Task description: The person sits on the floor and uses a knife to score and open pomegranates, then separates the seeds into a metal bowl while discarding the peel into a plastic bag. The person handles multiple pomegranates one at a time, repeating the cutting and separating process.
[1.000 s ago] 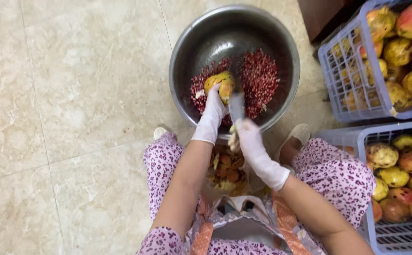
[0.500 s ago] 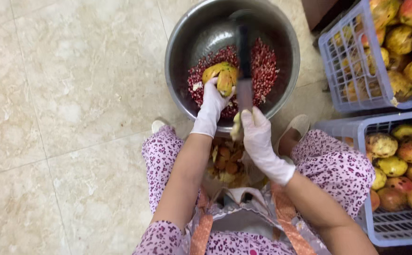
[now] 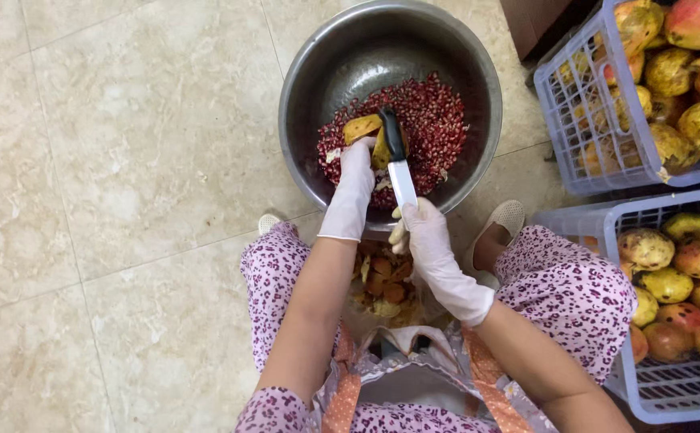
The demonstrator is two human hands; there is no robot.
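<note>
Pale marble floor tiles (image 3: pixel 109 160) fill the left of the frame, with a steel bowl (image 3: pixel 302 120) of red seeds (image 3: pixel 438 120) at top centre. The knife (image 3: pixel 398 164), raised half a second ago, has come down so its dark handle end meets the pomegranate piece (image 3: pixel 363 127), which suggests a knocking stroke to loosen seeds. The left hand (image 3: pixel 354 184), gloved, grips that piece over the bowl. The right hand (image 3: pixel 426 236), just below it, is closed on the knife by its blade. Crates (image 3: pixel 574 104) of pomegranates (image 3: pixel 647 248) stand at right.
</note>
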